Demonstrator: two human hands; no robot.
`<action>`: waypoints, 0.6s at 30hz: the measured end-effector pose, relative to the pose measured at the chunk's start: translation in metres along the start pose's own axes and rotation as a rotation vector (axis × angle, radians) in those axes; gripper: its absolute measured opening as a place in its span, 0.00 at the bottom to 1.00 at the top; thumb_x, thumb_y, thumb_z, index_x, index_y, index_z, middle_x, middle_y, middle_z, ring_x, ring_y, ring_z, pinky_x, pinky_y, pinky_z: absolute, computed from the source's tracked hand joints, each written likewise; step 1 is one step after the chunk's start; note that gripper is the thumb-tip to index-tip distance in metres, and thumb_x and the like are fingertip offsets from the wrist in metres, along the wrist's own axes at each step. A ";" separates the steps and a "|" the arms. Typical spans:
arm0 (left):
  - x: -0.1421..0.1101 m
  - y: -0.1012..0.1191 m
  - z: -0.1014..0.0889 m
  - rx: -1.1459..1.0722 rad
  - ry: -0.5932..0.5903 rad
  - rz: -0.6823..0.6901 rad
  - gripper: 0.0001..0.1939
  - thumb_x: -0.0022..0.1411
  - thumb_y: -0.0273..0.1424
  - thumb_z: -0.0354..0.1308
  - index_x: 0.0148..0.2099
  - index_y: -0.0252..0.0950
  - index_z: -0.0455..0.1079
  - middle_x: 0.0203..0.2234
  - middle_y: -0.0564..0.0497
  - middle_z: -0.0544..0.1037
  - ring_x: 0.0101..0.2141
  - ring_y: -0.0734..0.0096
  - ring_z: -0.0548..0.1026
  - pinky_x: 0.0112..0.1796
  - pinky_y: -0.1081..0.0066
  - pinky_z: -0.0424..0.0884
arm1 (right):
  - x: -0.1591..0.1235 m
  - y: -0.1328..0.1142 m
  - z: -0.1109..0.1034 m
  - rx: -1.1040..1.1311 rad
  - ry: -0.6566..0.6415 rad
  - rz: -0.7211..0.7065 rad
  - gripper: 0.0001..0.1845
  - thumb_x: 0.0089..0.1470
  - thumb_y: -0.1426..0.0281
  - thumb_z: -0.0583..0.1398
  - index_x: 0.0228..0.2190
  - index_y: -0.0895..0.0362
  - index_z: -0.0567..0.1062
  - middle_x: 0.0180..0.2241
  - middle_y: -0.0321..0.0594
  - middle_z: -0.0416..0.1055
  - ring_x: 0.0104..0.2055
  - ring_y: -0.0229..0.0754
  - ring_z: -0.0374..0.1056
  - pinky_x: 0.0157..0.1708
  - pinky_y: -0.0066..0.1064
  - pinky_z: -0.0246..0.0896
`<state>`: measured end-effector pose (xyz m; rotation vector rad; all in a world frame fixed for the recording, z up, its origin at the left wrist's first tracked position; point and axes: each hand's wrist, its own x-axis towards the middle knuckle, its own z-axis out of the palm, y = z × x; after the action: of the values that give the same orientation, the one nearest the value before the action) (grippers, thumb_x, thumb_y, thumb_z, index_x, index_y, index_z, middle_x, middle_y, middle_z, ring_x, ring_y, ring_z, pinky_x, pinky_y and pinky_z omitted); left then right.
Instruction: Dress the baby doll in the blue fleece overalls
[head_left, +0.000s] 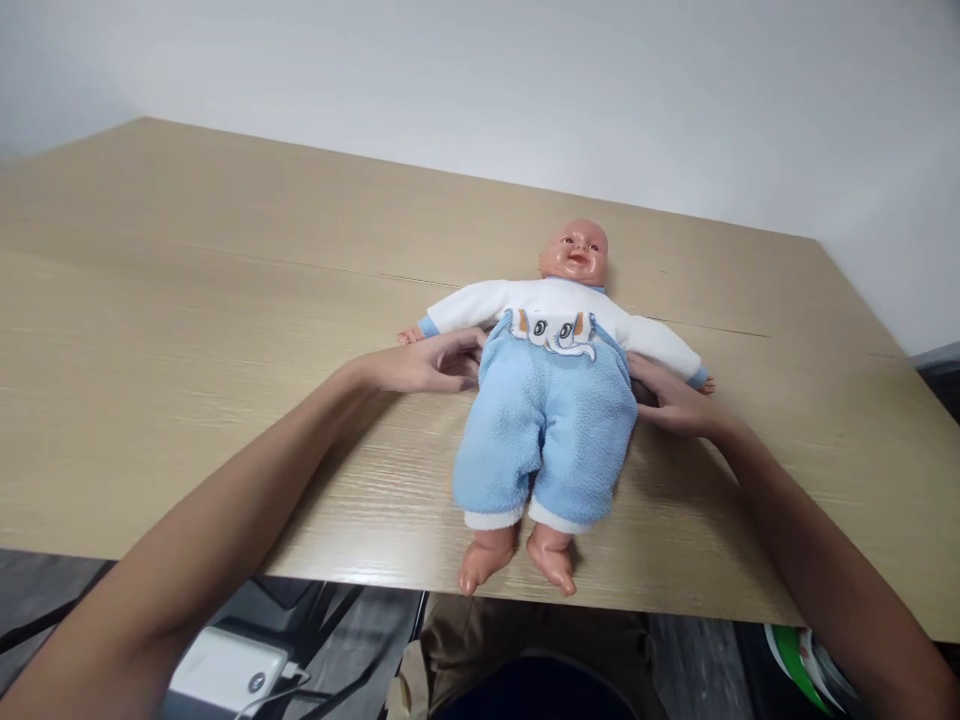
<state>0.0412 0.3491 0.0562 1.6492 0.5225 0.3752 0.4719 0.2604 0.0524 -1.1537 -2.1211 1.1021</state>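
The fingers of my left hand [442,362] are parted from the thumb, their tips against the side of the doll [551,400] at the waist. On the other side my right hand [669,398] has its thumb apart from the fingers too, but the tips go out of sight by the cloth, so I cannot tell whether they pinch it. The doll lies on its back between my hands, head away from me, feet at the near edge of the table [187,330]. Its arms stretch out wide just beyond my hands, the white sleeves [664,347] crowding the space above my fingers. It wears fluffy blue overalls [559,440] with white hems and an elephant patch [557,330] across the chest; the blue cuffs end in small hands, and the bald head is glossy. Pale wood grain and a thin seam run across the table, up to a plain wall [480,90]. Below the near edge I see my brown trousers [465,640], a white device [225,670] with a cable [289,688] on my left, and something green and white [799,660] on my right, partly hidden by my forearm.
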 end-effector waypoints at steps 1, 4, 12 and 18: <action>0.000 -0.001 0.000 0.032 0.005 0.006 0.19 0.67 0.36 0.77 0.53 0.38 0.74 0.46 0.47 0.80 0.46 0.62 0.81 0.47 0.66 0.79 | -0.001 -0.001 0.002 -0.014 -0.010 -0.023 0.31 0.59 0.54 0.75 0.61 0.49 0.82 0.68 0.49 0.78 0.74 0.70 0.68 0.79 0.62 0.57; 0.004 -0.003 0.004 0.125 0.033 0.046 0.23 0.61 0.35 0.80 0.54 0.37 0.77 0.49 0.44 0.83 0.49 0.58 0.82 0.50 0.64 0.80 | -0.001 -0.005 0.012 0.066 0.022 -0.018 0.42 0.58 0.51 0.77 0.68 0.48 0.78 0.74 0.49 0.73 0.82 0.70 0.58 0.83 0.63 0.47; 0.006 0.010 0.013 -0.039 0.083 0.037 0.23 0.62 0.43 0.80 0.55 0.40 0.85 0.45 0.41 0.88 0.54 0.44 0.85 0.58 0.51 0.78 | 0.001 -0.025 0.032 0.457 0.321 0.152 0.21 0.48 0.52 0.80 0.42 0.46 0.88 0.54 0.42 0.88 0.72 0.64 0.72 0.79 0.55 0.57; 0.020 -0.005 0.033 -0.354 0.263 0.043 0.21 0.62 0.41 0.73 0.55 0.40 0.83 0.47 0.43 0.88 0.56 0.43 0.83 0.58 0.52 0.77 | 0.002 -0.022 0.062 0.771 0.551 0.352 0.13 0.53 0.51 0.71 0.29 0.44 0.79 0.32 0.37 0.82 0.52 0.59 0.80 0.55 0.50 0.78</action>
<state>0.0748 0.3321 0.0454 1.2767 0.5793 0.6833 0.4166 0.2292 0.0363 -1.2482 -0.9542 1.3722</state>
